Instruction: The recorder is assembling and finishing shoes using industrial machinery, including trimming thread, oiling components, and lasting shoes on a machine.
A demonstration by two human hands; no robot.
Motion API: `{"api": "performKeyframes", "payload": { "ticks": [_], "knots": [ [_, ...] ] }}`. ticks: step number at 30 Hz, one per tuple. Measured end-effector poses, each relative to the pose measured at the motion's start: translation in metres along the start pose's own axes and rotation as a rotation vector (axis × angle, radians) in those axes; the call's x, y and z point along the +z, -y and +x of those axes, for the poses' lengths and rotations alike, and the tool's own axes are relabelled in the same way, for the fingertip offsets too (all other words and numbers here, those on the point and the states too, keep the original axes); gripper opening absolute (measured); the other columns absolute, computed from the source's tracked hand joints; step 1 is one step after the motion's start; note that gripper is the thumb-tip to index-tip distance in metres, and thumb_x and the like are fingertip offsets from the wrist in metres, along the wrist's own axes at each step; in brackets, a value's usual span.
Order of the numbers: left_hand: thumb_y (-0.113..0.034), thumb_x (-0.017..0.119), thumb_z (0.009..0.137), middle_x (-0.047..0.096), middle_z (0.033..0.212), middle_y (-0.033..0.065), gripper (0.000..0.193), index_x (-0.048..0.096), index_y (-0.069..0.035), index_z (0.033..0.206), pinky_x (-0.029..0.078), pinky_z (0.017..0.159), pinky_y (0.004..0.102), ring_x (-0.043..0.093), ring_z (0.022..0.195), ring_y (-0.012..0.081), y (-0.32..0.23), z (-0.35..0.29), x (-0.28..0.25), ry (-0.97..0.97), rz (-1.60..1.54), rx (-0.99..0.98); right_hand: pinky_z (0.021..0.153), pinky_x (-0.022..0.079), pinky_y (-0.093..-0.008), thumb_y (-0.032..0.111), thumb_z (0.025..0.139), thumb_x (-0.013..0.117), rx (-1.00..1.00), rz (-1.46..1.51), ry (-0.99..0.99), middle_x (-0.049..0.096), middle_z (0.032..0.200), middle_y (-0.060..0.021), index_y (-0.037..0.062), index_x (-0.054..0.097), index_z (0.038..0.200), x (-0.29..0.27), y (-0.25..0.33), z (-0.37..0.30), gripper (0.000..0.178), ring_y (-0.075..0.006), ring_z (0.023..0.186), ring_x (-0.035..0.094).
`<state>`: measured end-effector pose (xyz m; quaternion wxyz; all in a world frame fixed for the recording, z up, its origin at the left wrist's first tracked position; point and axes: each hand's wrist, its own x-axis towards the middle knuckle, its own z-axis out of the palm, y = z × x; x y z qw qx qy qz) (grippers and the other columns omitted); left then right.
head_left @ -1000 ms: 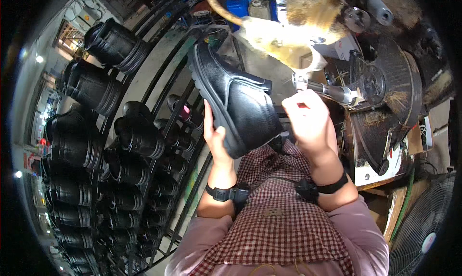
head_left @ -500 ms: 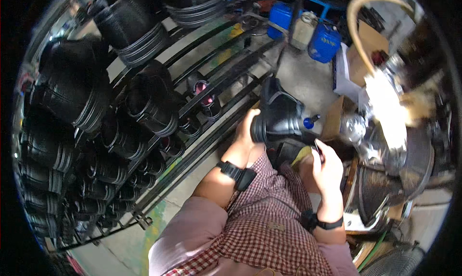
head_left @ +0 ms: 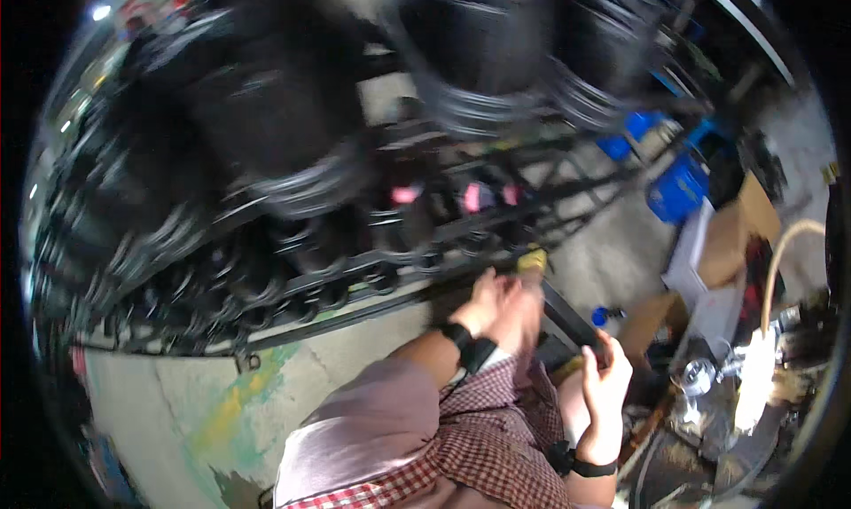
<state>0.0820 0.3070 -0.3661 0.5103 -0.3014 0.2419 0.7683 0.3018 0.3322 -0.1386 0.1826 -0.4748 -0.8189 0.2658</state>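
Note:
My left hand (head_left: 498,307) reaches forward beside the lower bars of the rack, its fingers smeared by motion. Whether anything is in its grip cannot be made out. Close to it lies a small yellow thing (head_left: 532,261). My right hand (head_left: 606,380) is raised to the right of my lap, thumb and fingers bent but apart. Its fingertips are by the end of a dark flat strip (head_left: 572,318); contact is unclear. Black boots (head_left: 479,61) hang over the far side of the view, blurred, in rows on the metal rack (head_left: 310,321).
Blue jugs (head_left: 678,190) stand on the floor at the far right, near a cardboard box (head_left: 736,234). A bright lamp (head_left: 755,380) with a curved tan tube stands to the right by a cluttered bench. Painted floor (head_left: 222,411) shows at lower left.
The view has swung left toward the rack, which now spans the top. The black boot that my left hand held is no longer plainly seen in it. My right hand's fingers have spread.

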Motion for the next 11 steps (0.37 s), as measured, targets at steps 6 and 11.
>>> {"api": "performKeyframes", "payload": {
  "ticks": [6,11],
  "knots": [
    [-0.017,0.067,0.082,0.067,0.078,0.0071,0.012,0.064,-0.006,0.086,0.051,0.062,0.0307,0.063,0.07,0.0156,-0.13,-0.146,-0.189,-0.435,1.232,0.752,0.076,0.046,-0.0267,0.017,0.095,0.055,-0.333,0.328,-0.11,0.065,0.088,-0.0062,0.0,0.065,0.096,0.019,-0.002,0.065,0.019,-0.0105,0.081,0.056],
    [-0.042,0.061,0.084,0.069,0.098,0.0167,0.046,0.059,-0.011,0.118,0.05,0.075,0.0505,0.067,0.084,0.0361,-0.333,-0.4,-0.39,-1.35,0.696,1.445,0.04,0.035,-0.0189,0.036,0.095,0.056,-0.044,1.085,0.047,0.051,0.059,0.0075,0.0055,0.06,0.107,0.043,0.069,0.138,0.033,-0.0023,0.045,0.043]
  ]
}}
